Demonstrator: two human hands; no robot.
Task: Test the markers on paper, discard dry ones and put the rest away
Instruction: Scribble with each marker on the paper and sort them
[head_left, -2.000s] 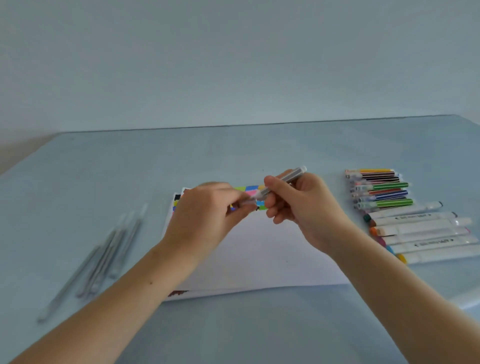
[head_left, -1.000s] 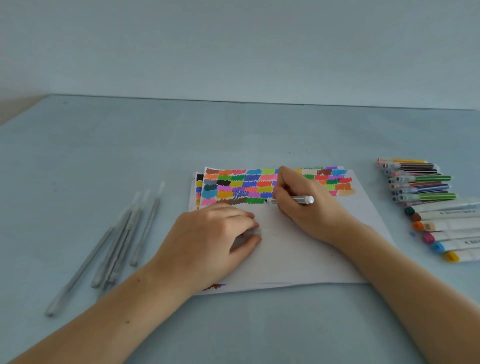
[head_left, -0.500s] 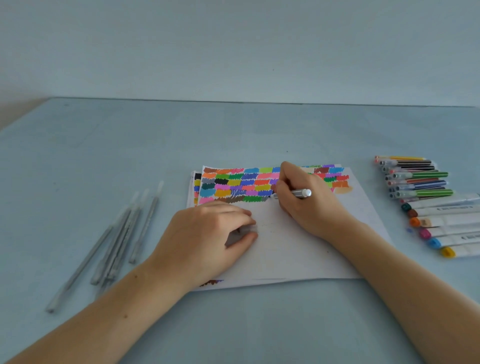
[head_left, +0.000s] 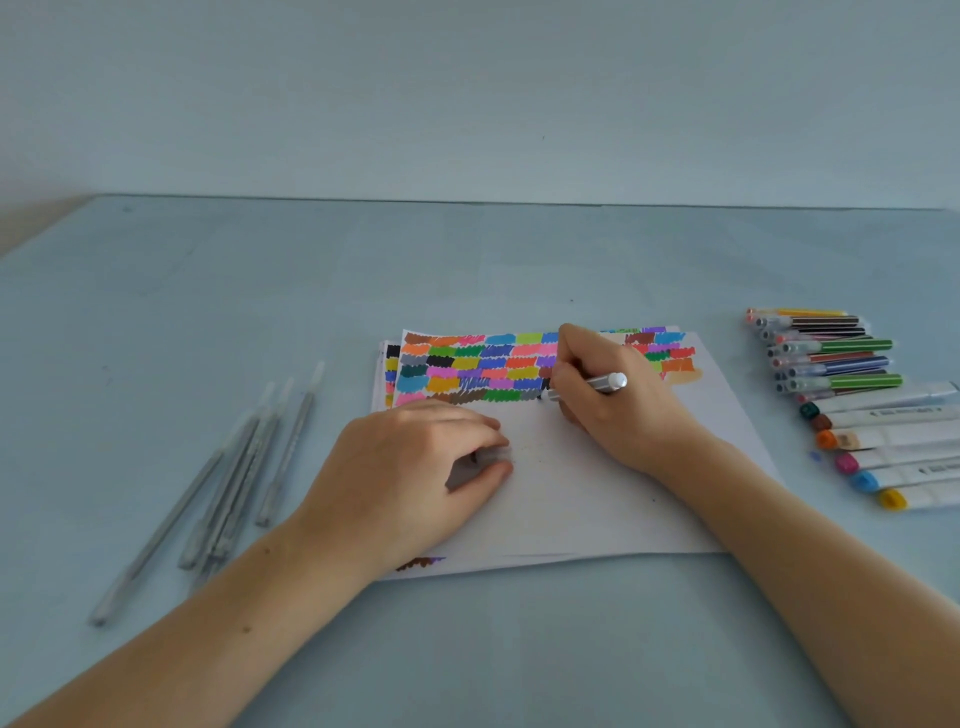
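A stack of white paper (head_left: 597, 499) lies in the middle of the table, its far part filled with rows of coloured scribble patches (head_left: 467, 369). My right hand (head_left: 608, 400) grips a thin grey marker (head_left: 602, 383) with its tip down on the paper at the end of the lowest patch row. My left hand (head_left: 415, 467) rests on the sheet with curled fingers and pinches the marker's pale cap (head_left: 493, 457), which is mostly hidden by the fingers.
Several thin grey pens (head_left: 244, 467) lie together left of the paper. To the right lie a row of slim coloured markers (head_left: 831, 358) and, nearer me, several fat white markers with coloured ends (head_left: 893, 447). The pale blue table (head_left: 260, 291) meets a plain wall behind.
The hands pulled the cap off the grey marker in the air, then came down. My left hand settled on the sheet with the cap, and my right hand set the tip scribbling.
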